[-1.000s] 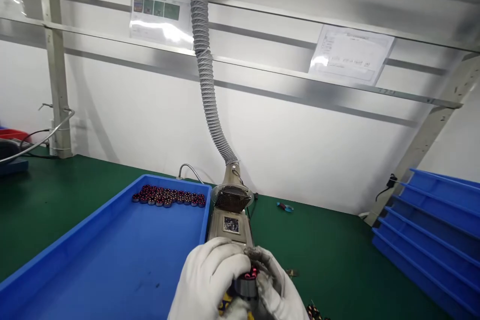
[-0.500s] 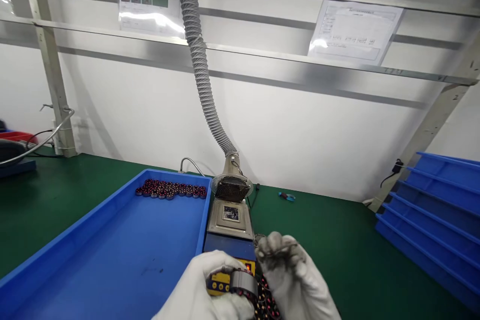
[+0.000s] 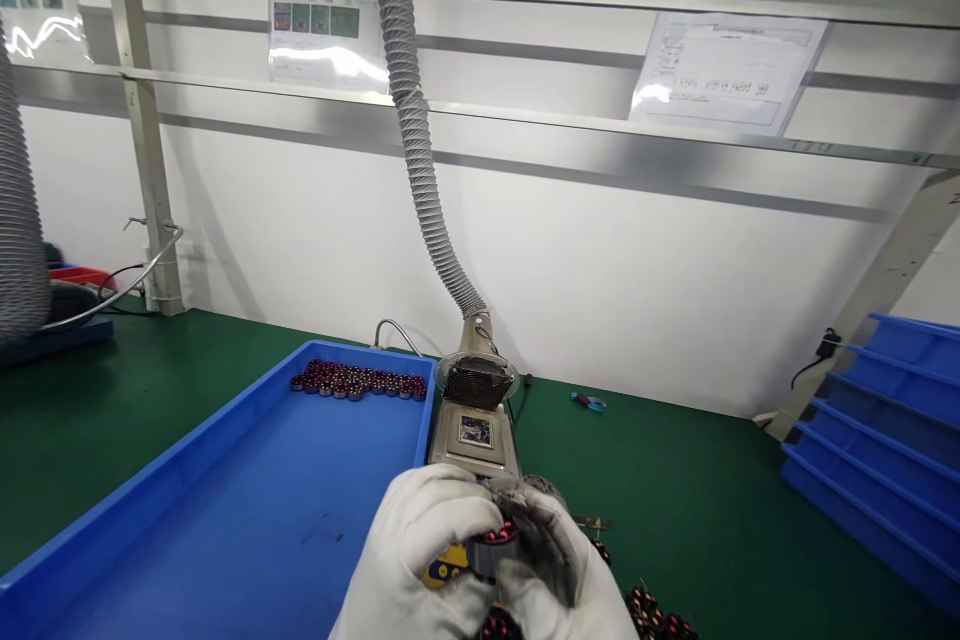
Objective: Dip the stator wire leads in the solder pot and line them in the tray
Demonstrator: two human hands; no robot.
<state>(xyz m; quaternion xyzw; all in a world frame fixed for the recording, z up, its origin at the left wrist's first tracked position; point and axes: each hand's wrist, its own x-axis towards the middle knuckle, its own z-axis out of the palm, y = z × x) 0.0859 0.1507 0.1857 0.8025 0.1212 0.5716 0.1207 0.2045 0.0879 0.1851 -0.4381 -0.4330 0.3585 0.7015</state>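
At the bottom middle, a motor stator (image 3: 495, 552), a grey ring with red and dark windings, sits between my two white-gloved hands. My left hand (image 3: 420, 550) is closed round its left side, thumb below and fingers over the top. Curled in against its right side is my right hand (image 3: 559, 560), its glove blackened at the fingers. Whether the right fingertips also pinch a fine wire is hidden. Below and right of my hands lie more wound stators (image 3: 656, 612). Just beyond stands a solder pot (image 3: 477, 433) with a square dark opening, its yellow control panel (image 3: 445, 566) partly covered.
A blue tray (image 3: 247, 520) on the left holds many stators (image 3: 356, 379) at its far end. A fume hood (image 3: 476, 380) on a grey hose (image 3: 420, 150) hangs behind the pot. Pliers (image 3: 588, 402) lie on the green table; blue trays (image 3: 877, 450) are stacked right.
My right hand has moved left and closed in on the stator beside my left hand. The view has shifted slightly left, and stators right of my hands now show.
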